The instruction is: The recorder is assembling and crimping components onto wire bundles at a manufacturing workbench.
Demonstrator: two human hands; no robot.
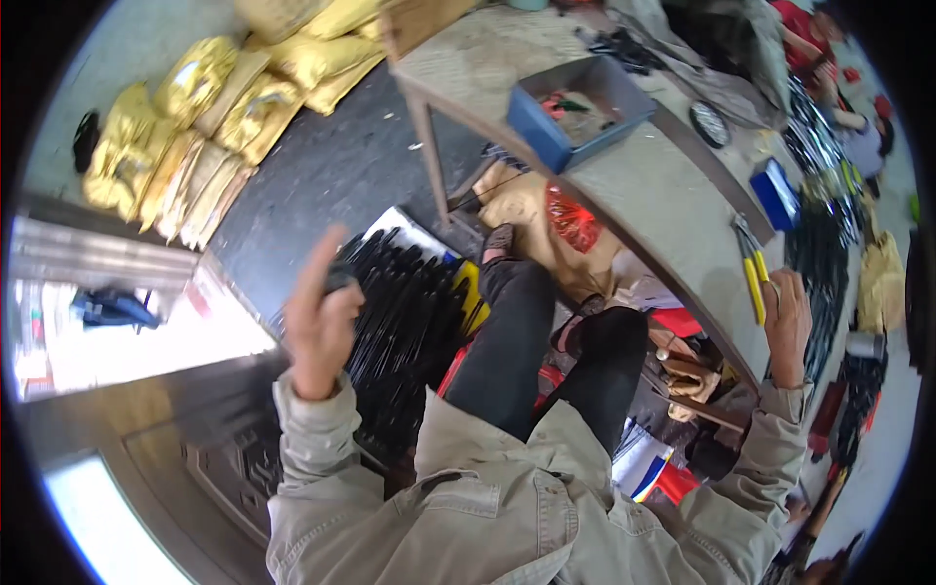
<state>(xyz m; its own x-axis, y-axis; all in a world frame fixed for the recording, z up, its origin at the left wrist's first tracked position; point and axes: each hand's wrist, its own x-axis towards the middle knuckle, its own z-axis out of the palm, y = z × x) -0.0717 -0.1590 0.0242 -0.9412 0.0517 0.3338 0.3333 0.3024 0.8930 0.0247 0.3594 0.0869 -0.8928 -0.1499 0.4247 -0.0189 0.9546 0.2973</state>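
Observation:
My right hand point(788, 317) is over the bench on the right, its fingers curled round one handle of a pair of pliers point(754, 268) with yellow grips. The pliers' jaws point away from me, and the other handle lies free beside my fingers. On the left, my left hand point(322, 317) is raised in the air and blurred. Its index finger stretches out while the others bend in by a small dark piece point(339, 277) that I cannot make out. Behind and below that hand lies a big pile of long, thin black parts point(405, 312).
The bench point(634, 190) carries a blue bin point(575, 122) with scraps, a small blue box point(776, 193), a round black-rimmed object point(709, 124) and dark strips point(817, 263). A red plastic bag point(573, 219) hangs by its edge. Yellow sacks point(210, 127) stand far left. A person point(809, 44) sits far right.

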